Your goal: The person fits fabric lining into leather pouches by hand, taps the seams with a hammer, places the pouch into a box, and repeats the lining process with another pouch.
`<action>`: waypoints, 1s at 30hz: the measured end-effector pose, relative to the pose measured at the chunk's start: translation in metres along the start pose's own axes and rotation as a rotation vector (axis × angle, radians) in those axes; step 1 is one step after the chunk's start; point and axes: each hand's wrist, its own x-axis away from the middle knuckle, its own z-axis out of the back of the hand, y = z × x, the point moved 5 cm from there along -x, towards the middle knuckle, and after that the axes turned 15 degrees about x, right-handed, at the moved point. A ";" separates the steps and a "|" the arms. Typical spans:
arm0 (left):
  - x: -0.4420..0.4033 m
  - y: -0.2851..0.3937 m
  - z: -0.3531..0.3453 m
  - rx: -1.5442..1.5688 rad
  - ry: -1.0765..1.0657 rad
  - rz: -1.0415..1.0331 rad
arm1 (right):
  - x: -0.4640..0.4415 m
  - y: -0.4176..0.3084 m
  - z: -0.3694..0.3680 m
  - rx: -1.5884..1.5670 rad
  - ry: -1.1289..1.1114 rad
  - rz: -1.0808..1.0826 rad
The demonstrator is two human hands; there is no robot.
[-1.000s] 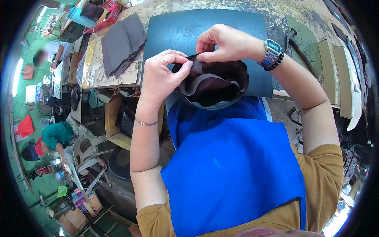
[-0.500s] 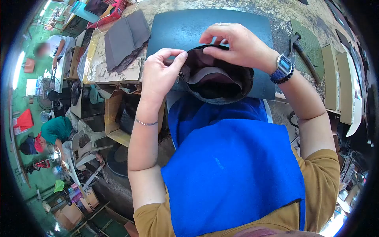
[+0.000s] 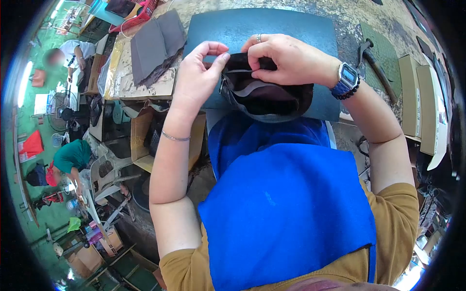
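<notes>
A dark leather-like bag (image 3: pixel 272 110) sits with its mouth facing me, near the front edge of a dark blue-grey mat (image 3: pixel 213 30). Its inside shows a lining and a lighter band across it; the bottom is in shadow. My left hand (image 3: pixel 200 72) is closed, thumb and forefinger pinching the upper left rim of the bag. At the top of the opening, my right hand (image 3: pixel 291 58) curls over the edge, thumb inside and fingers folded on the dark material. A wristwatch is on my right wrist.
A hammer (image 3: pixel 376 68) lies on a green mat right of the board. Dark folded sheets (image 3: pixel 158 46) lie at left, above an open cardboard box (image 3: pixel 141 138). Long cardboard boxes (image 3: pixel 411 97) stand at right. Two other people, one in a green shirt (image 3: pixel 73 157), are at far left.
My right hand has moved down and closed onto the bag's upper edge, its fingers now curled in. The bag's mouth has narrowed and shifted slightly upward. My left hand keeps its pinch.
</notes>
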 end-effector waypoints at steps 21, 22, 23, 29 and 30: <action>0.010 -0.016 0.002 0.054 -0.037 -0.060 | 0.002 0.055 0.001 -0.162 -0.163 -0.269; 0.010 -0.017 0.001 0.050 -0.033 -0.059 | 0.001 0.055 0.000 -0.150 -0.168 -0.255; 0.011 -0.017 0.001 0.045 -0.028 -0.057 | 0.001 0.055 -0.001 -0.161 -0.165 -0.247; 0.014 -0.014 -0.005 0.043 0.005 -0.032 | -0.002 0.051 -0.007 -0.122 -0.150 -0.186; 0.015 -0.011 -0.007 0.030 0.015 -0.035 | -0.003 0.049 -0.008 -0.105 -0.137 -0.163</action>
